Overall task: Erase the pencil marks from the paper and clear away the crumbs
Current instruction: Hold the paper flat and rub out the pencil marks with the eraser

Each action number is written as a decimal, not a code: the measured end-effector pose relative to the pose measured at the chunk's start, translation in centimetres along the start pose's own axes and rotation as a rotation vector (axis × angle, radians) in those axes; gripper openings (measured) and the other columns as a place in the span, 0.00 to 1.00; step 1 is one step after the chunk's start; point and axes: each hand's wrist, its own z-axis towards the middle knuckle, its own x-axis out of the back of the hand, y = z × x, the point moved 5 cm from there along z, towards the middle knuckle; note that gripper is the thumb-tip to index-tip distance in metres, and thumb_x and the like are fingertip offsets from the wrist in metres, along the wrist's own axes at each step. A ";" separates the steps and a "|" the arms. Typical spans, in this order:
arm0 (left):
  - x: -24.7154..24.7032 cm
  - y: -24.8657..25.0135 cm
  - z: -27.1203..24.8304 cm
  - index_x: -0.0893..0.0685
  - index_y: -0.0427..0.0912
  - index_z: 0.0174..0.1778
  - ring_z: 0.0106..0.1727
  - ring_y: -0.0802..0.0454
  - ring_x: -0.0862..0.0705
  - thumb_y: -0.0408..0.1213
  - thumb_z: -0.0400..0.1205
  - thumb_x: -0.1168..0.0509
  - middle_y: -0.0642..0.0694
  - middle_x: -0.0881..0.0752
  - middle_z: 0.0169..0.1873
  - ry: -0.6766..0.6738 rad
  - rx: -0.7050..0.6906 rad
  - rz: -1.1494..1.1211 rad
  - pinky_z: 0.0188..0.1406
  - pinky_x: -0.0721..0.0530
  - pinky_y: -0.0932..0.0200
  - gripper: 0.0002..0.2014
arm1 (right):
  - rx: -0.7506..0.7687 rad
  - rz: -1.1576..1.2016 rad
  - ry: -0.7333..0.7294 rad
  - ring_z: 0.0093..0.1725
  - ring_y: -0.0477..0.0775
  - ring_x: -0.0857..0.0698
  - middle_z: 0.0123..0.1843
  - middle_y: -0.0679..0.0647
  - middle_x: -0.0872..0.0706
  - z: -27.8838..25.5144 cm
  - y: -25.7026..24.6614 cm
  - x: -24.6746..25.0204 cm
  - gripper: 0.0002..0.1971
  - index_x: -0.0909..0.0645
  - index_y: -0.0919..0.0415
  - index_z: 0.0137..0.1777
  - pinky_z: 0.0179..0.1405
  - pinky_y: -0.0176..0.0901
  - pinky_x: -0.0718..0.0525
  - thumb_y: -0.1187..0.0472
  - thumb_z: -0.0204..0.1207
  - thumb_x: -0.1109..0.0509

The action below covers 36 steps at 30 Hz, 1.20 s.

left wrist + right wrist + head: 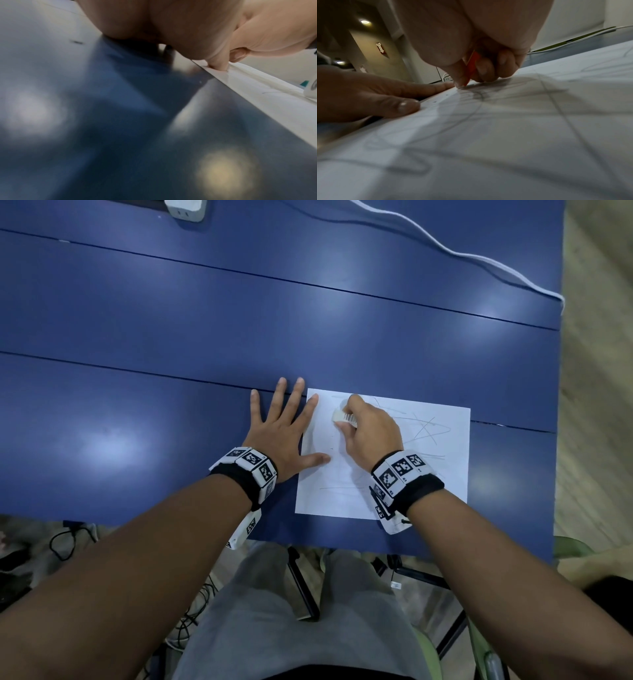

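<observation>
A white paper [428, 474] with grey pencil scribbles [424, 428] lies on the blue table [171, 337] near its front edge. My right hand [368, 429] pinches a white eraser [344, 417] with a barcode sleeve and presses it on the paper's upper left part. In the right wrist view the eraser's sleeve [471, 67] shows red between thumb and fingers, above the scribbled paper [505, 135]. My left hand [282, 429] lies flat with fingers spread, thumb and index fingertip pressing the paper's left edge [240, 86]. No crumbs are clearly visible.
A white cable [462, 254] runs across the table's far right and over its edge. A white power adapter [186, 208] sits at the far edge. The table's right edge is close to the paper. Chair frame and cables lie below.
</observation>
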 end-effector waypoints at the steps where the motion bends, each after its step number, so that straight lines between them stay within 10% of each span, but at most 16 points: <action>1: 0.0 0.0 0.0 0.65 0.50 0.89 0.86 0.40 0.75 0.81 0.74 0.57 0.46 0.74 0.86 -0.001 0.000 -0.002 0.78 0.72 0.23 0.55 | -0.003 0.008 0.007 0.46 0.61 0.17 0.47 0.53 0.14 -0.1 0.0 0.0 0.09 0.26 0.59 0.54 0.39 0.49 0.22 0.56 0.80 0.32; 36: -0.5 -0.2 0.2 0.63 0.50 0.89 0.87 0.41 0.73 0.84 0.74 0.58 0.46 0.71 0.87 0.050 -0.007 0.000 0.80 0.67 0.21 0.55 | -0.059 -0.024 0.024 0.48 0.58 0.17 0.50 0.51 0.15 1.1 -0.8 -0.2 0.09 0.28 0.58 0.56 0.39 0.44 0.28 0.55 0.82 0.35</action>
